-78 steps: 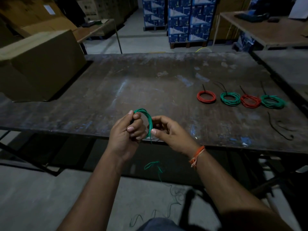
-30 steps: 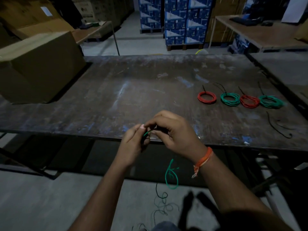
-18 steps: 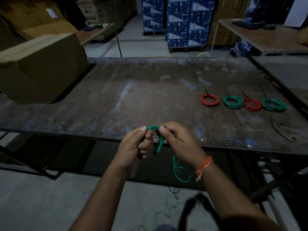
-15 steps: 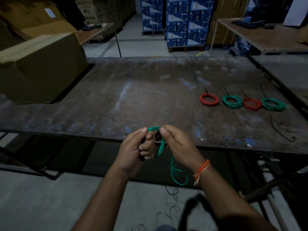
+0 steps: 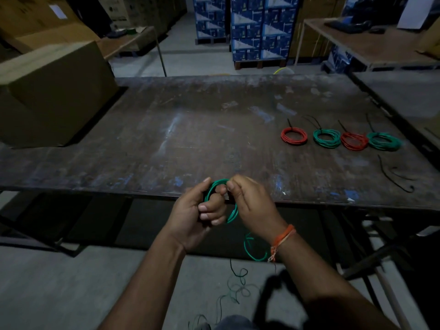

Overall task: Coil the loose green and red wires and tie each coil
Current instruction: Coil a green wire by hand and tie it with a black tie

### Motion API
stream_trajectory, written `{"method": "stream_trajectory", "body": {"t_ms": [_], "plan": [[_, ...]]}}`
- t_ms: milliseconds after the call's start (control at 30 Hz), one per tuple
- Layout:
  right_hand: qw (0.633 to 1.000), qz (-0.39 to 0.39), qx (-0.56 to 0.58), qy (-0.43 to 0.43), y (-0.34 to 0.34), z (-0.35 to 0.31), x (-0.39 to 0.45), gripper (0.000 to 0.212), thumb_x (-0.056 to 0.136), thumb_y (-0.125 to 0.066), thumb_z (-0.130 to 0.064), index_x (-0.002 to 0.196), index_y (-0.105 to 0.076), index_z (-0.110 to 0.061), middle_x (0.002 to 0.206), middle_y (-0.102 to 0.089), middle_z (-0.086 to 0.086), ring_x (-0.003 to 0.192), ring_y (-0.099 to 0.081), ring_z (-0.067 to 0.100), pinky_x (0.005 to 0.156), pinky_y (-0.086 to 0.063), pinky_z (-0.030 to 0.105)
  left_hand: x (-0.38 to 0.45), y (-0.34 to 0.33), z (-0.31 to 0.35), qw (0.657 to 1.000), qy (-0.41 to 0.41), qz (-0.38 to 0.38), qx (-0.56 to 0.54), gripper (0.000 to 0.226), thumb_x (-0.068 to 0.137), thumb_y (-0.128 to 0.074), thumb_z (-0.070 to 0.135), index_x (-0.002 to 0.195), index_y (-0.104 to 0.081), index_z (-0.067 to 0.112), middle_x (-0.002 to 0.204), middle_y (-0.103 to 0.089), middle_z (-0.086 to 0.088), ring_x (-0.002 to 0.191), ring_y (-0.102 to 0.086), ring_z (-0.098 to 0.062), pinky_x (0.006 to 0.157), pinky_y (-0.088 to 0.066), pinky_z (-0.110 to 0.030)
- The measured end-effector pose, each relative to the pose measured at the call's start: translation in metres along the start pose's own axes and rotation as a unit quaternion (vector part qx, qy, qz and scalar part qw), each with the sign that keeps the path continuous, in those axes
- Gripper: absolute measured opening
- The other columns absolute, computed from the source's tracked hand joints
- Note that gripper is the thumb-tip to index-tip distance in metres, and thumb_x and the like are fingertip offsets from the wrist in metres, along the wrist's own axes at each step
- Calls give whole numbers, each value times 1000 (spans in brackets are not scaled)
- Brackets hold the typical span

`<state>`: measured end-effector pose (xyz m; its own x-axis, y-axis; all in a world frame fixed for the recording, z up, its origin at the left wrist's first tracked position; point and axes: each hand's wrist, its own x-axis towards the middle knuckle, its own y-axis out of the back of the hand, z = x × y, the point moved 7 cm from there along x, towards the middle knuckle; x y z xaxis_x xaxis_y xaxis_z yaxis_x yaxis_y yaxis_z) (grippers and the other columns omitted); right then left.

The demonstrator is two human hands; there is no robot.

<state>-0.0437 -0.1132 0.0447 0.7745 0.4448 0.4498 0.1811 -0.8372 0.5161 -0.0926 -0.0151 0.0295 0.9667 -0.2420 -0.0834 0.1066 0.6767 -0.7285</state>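
Note:
A small green wire coil (image 5: 232, 214) is held at the near edge of the table (image 5: 190, 144). My left hand (image 5: 197, 210) grips the coil with its fingers curled through the loop. My right hand (image 5: 250, 206) pinches the wire at the top of the coil. The loose green tail (image 5: 252, 252) hangs under my right wrist and trails down to the floor. At the right of the table lie two red tied coils (image 5: 294, 136) (image 5: 354, 141) alternating with two green tied coils (image 5: 326, 138) (image 5: 383, 141).
A large cardboard box (image 5: 52, 91) stands on the table's left end. Loose black ties (image 5: 395, 177) lie near the right front corner. Another table (image 5: 400, 91) adjoins on the right. Stacked blue boxes (image 5: 247, 27) stand behind.
My right hand has gone round the coil, laying on another turn. The hanging green tail has grown shorter and risen toward my hands. The coil has thickened a little.

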Motion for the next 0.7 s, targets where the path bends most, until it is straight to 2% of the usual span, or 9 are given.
{"method": "stream_trajectory", "body": {"t_ms": [100,167,233,300,400,533,600,700], "plan": [[998,-19,53,-23,-3,4,-3,33,107,-40,-34,79,-50,-19,68,-49,-9,64,-48,7,61,-38,34,2,-1,0,1000,-5,-12,-20,28,99,-41,32,85,-54,13,46,-31,14,37,-23,-1,42,-26,-19],[989,-32,130,-67,-7,12,-5,35,107,-40,-36,81,-54,-16,67,-54,-6,63,-51,8,61,-42,37,3,1,2,998,-21,-5,-57,32,100,-37,30,80,-56,15,48,-24,14,39,-16,-3,42,-23,-19],[977,-46,176,-110,-10,26,-11,37,108,-42,-34,82,-56,-12,66,-54,-5,62,-51,9,61,-43,34,3,6,9,994,-41,9,-96,33,101,-35,30,79,-56,16,50,-19,12,41,-14,-4,43,-20,-19],[973,-71,173,-135,-11,38,-20,29,107,-49,-28,86,-60,-10,66,-58,-4,63,-53,9,64,-45,30,2,14,21,990,-66,20,-124,33,101,-34,30,81,-55,16,51,-19,11,41,-15,-5,42,-21,-18],[977,-96,125,-145,-8,50,-31,10,99,-63,-19,89,-65,-18,68,-62,-3,64,-54,7,64,-46,26,0,26,34,982,-93,24,-164,35,104,-29,28,83,-54,16,51,-23,10,41,-17,-5,41,-27,-18],[982,-147,29,-114,-13,52,-36,8,91,-65,-14,89,-67,-22,74,-68,0,65,-60,8,67,-52,31,1,32,40,969,-119,-19,-215,32,106,-31,27,94,-57,12,53,-37,8,45,-24,-5,47,-30,-20],[970,-197,54,-135,-20,49,-39,13,96,-60,-11,93,-68,-21,75,-71,0,67,-65,10,69,-55,30,3,33,40,969,-131,-5,-208,32,106,-32,28,99,-59,10,56,-41,8,45,-27,-4,48,-30,-19],[934,-276,139,-180,-31,38,-43,18,103,-52,-7,94,-66,-13,69,-66,1,62,-62,13,65,-53,24,5,33,41,973,-168,66,-143,30,103,-37,26,101,-61,8,57,-38,10,44,-32,-3,46,-32,-17]]}}
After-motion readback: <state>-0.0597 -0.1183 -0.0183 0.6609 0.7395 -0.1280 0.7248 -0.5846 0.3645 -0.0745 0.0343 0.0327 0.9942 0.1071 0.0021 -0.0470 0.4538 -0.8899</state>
